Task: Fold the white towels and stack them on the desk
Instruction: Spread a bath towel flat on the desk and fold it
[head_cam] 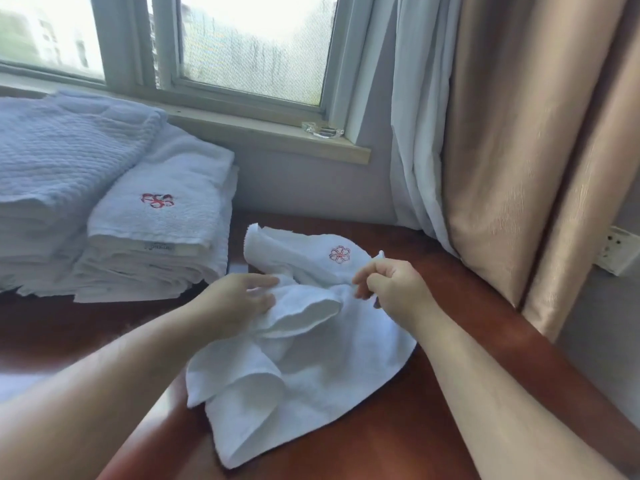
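A small white towel with a red flower emblem lies crumpled on the reddish-brown desk, in front of me. My left hand holds a bunched fold at the towel's left side, thumb on top. My right hand pinches the towel's edge near the emblem, fingers curled. To the left stands a stack of folded white towels, the top one bearing a red emblem. A taller pile of folded white towels sits further left.
The window and sill run behind the desk, with a glass ashtray on the sill. White and beige curtains hang at the right, down to the desk's right edge. A wall socket is at the far right.
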Demonstrator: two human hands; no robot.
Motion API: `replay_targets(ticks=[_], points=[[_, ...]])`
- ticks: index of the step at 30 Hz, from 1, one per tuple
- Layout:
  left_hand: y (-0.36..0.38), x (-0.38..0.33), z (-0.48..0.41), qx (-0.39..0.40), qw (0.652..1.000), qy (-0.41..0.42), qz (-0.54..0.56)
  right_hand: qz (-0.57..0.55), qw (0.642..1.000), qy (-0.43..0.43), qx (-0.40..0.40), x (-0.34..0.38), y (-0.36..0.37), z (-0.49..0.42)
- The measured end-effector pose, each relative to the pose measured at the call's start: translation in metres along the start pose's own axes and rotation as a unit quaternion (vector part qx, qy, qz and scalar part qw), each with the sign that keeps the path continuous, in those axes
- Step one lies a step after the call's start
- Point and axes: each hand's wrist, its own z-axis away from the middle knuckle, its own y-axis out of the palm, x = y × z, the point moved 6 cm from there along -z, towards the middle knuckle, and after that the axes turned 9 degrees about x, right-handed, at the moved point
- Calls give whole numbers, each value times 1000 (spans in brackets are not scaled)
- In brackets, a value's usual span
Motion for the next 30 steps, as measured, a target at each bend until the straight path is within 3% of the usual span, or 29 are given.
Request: replay_targets(ticks=[3, 6, 8, 12, 14, 17, 18, 20, 22, 23, 25, 27, 30], points=[[1, -5, 9, -31, 995, 56, -75, 178, 982, 50, 46, -27, 25, -9], [16, -17, 23, -6, 966, 131, -222, 242, 968, -1, 70, -32, 47, -12], [22, -20, 26, -7, 944, 136, -300, 276, 960, 4, 57, -33, 48, -12], [10, -25, 28, -77, 941, 151, -292, 282, 954, 73, 73, -45, 31, -1], [-8, -26, 31, -168, 932, 125, -295, 372, 920, 118, 30, -52, 7, 3], [-23, -27, 34, -275, 856, 18, -438, 488, 833, 258, -42, -58, -32, 10], [-21, -32, 37, -292, 839, 39, -458, 508, 817, 270, -42, -56, -37, 10], [-6, -56, 47, -308, 815, 215, -441, 507, 835, 211, -37, -50, -34, 3], [23, -71, 49, -213, 804, 357, -426, 423, 898, 123, -5, -43, -19, -1], [36, -70, 43, -130, 825, 348, -426, 395, 913, 100, 20, -45, -9, -2], [53, -51, 23, 0, 882, 187, -433, 417, 899, 112, 66, -57, 7, 2], [58, -34, 18, 47, 882, 88, -461, 455, 875, 151, 68, -72, 8, 5], [54, -29, 20, 112, 874, 42, -471, 479, 862, 162, 37, -73, 5, 4]])
